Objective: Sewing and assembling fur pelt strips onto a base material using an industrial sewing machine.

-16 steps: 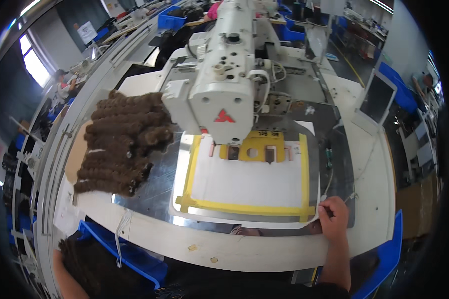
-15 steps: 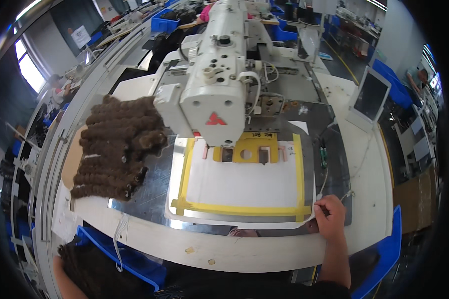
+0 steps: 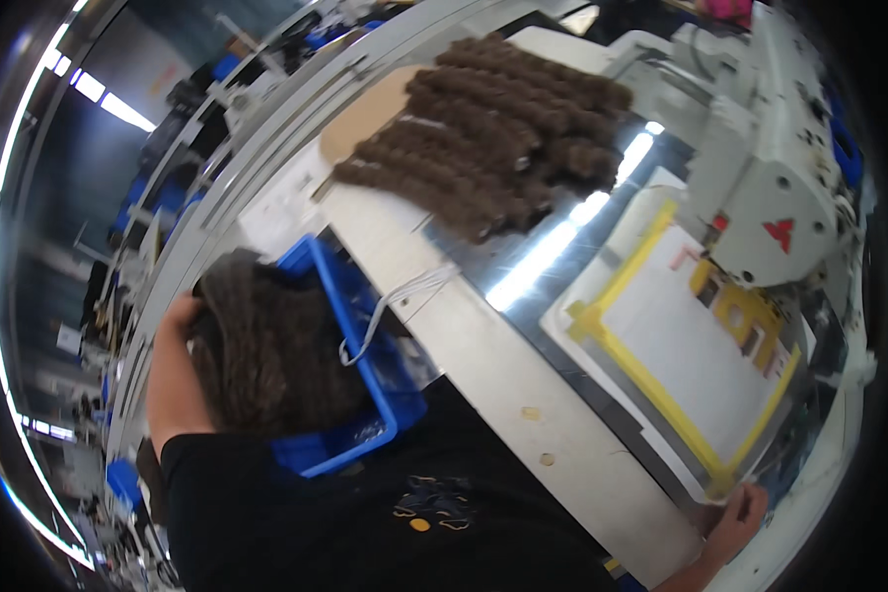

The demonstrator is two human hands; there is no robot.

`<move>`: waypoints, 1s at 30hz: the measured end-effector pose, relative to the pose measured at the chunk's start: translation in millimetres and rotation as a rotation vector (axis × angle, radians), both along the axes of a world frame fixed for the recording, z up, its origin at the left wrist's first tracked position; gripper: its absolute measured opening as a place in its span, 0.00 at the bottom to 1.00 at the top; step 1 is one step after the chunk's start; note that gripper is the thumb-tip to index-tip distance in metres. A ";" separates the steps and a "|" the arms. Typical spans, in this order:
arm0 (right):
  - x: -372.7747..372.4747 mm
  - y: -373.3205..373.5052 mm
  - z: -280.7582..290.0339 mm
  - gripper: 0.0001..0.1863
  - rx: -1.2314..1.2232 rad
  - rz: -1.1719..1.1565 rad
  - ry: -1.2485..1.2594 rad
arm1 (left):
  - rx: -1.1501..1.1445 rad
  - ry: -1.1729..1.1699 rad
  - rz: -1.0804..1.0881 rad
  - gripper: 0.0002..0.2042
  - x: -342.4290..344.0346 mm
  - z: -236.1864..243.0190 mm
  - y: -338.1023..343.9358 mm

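Observation:
At the left, my left hand (image 3: 181, 314) grips the edge of a pile of dark brown fabric (image 3: 266, 345), its fingertips hidden by the cloth. The pile stands in and over a blue bin (image 3: 360, 340) beside the table. My right hand (image 3: 738, 518), fingers curled, rests at the near corner of a flat sewing template (image 3: 691, 335) edged with yellow tape. What those fingers hold, if anything, is hidden. The template lies under the head of a white sewing machine (image 3: 775, 197), and a yellow piece with cut-outs (image 3: 735, 311) sits at its far side.
A row of fuzzy brown pieces (image 3: 503, 128) lies on the table's far left, partly over a tan board (image 3: 365, 113). White cords (image 3: 414, 286) hang off the table edge (image 3: 523, 405) over the bin. Metal rails (image 3: 257, 138) run along the left.
The view has swung left and down, bringing the bin and my left arm into full sight. My left hand now shows at the brown pile; the right stays at the template's corner.

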State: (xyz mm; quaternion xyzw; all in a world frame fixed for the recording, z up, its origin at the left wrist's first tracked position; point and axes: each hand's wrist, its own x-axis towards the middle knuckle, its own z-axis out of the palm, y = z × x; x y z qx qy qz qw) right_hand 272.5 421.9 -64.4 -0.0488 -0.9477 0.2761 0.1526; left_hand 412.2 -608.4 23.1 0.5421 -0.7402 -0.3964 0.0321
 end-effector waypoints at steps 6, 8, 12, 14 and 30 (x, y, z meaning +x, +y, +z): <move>-34.6 3.1 -29.3 0.07 -0.158 0.018 -0.085 | -0.046 0.136 -0.007 0.16 44.0 101.4 85.2; -35.0 0.8 -26.6 0.08 -0.126 0.029 -0.074 | -0.040 0.046 -0.079 0.16 39.7 117.8 96.0; -37.1 -21.0 -1.6 0.07 -0.061 0.052 -0.056 | -0.193 -0.163 -0.235 0.14 3.5 108.5 117.0; -39.8 -61.0 39.0 0.06 -0.017 0.068 -0.014 | -0.266 -0.228 -0.282 0.13 -12.4 93.9 117.5; -41.2 -629.7 118.1 0.23 0.089 1.793 0.741 | -0.176 0.121 -0.415 0.13 9.7 65.3 104.5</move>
